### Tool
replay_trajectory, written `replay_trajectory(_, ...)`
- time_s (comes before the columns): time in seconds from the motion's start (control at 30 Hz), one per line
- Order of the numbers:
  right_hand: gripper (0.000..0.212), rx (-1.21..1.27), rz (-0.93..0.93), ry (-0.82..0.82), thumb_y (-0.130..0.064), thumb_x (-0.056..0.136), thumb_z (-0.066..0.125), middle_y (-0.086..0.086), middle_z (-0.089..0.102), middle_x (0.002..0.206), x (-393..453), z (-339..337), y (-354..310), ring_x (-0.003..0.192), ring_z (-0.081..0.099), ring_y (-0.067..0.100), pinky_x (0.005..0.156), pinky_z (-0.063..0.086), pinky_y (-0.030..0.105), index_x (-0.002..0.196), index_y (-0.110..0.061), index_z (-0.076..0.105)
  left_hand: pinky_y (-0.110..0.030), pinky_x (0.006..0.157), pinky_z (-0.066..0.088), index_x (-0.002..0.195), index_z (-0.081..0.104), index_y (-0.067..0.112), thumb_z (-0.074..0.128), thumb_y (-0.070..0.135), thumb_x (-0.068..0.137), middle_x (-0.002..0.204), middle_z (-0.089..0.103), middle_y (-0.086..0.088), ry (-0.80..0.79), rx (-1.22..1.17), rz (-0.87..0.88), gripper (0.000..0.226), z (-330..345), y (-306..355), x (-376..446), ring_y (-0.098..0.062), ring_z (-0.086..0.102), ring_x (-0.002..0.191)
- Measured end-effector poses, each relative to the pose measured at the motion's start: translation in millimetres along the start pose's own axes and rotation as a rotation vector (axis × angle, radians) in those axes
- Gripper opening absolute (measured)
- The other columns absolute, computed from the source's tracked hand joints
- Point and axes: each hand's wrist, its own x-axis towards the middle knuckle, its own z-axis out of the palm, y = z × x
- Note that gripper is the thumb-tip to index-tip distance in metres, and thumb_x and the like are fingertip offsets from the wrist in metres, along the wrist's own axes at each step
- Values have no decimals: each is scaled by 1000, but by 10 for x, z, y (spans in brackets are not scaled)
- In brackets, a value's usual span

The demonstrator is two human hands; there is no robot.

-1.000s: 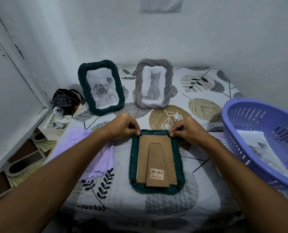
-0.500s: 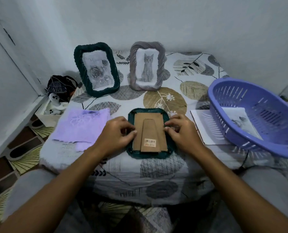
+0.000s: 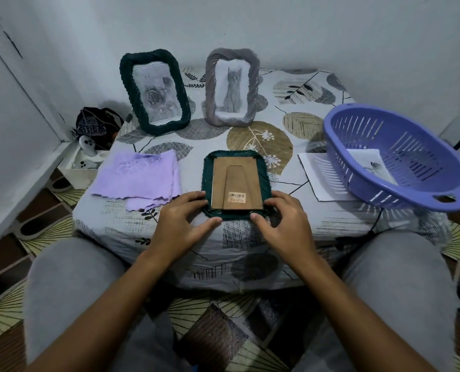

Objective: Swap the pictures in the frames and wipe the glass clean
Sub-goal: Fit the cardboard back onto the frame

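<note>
A dark green woven-edged picture frame (image 3: 236,183) lies face down on the leaf-print cloth-covered tabletop (image 3: 317,224), its brown cardboard backing (image 3: 235,181) upward. The left hand (image 3: 181,221) and right hand (image 3: 282,221) sit at the frame's near corners, fingers (image 3: 194,196) loosely spread and touching its edge, gripping nothing. A folded lilac cloth (image 3: 140,178) lies just left of the frame.

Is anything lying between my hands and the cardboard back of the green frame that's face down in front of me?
Nothing visible. The left hand and right hand rest at the near corners of the face-down dark green woven frame, and its brown cardboard back lies uncovered. The folded lilac cloth sits apart, to the left.
</note>
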Motion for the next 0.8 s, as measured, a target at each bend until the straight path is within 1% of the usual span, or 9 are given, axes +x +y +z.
replay_trajectory(0.17,52,45,41,20,-32,74,81,7,56,130,-37,21,-46,124,46,17,100,38,24,116,-5,64,-25,98,47,102,74,0,79,39,67,115,69,-9,30,-18,-67,53,51,68,-61,-13,64,104)
replay_trajectory(0.3,53,107,89,48,-29,73,82,5,54,132,-53,46,-66,122,47,14,96,35,16,118,-6,63,-14,108,30,104,72,0,78,47,67,118,67,-12,71,-47,-149,60,125,138,-110,-14,62,108)
replay_trajectory(0.37,53,110,103,55,-28,72,82,6,54,132,-52,58,-67,125,46,14,97,32,16,118,-6,64,-8,106,26,105,71,0,80,46,68,120,66,-13,74,-63,-177,59,139,186,-111,-17,62,109)
replay_trajectory(0.43,53,111,102,62,-27,72,82,7,55,133,-52,67,-68,126,45,16,100,33,19,118,-6,65,3,99,22,105,71,-1,82,36,70,120,66,-14,85,-68,-187,52,140,204,-109,-21,63,110)
replay_trajectory(0.47,53,114,98,66,-26,72,83,7,55,132,-51,71,-67,126,45,17,101,33,22,117,-5,65,3,98,22,105,71,0,82,33,70,121,65,-14,91,-67,-189,49,142,206,-107,-22,63,110)
replay_trajectory(0.57,52,121,90,72,-25,72,83,9,56,132,-55,79,-52,127,45,19,102,34,25,116,-5,66,-4,96,28,106,71,1,82,31,71,122,65,-12,97,-60,-195,48,144,206,-105,-22,62,111)
replay_trajectory(0.63,51,123,90,72,-25,72,83,9,56,132,-54,85,-47,127,45,19,102,33,24,116,-5,67,-11,99,31,106,71,0,82,30,71,123,65,-12,96,-65,-194,47,153,208,-101,-23,62,112)
replay_trajectory(0.73,51,121,88,68,-25,72,83,8,56,132,-47,88,-50,127,44,18,101,30,21,115,-5,67,-37,108,39,106,71,0,81,31,71,124,64,-12,102,-80,-201,48,169,206,-115,-25,61,114)
replay_trajectory(0.8,50,118,86,67,-25,72,83,9,56,132,-47,86,-52,127,44,19,100,29,20,115,-5,67,-48,107,42,107,70,-1,81,31,72,125,64,-13,112,-84,-205,49,184,199,-123,-24,60,115)
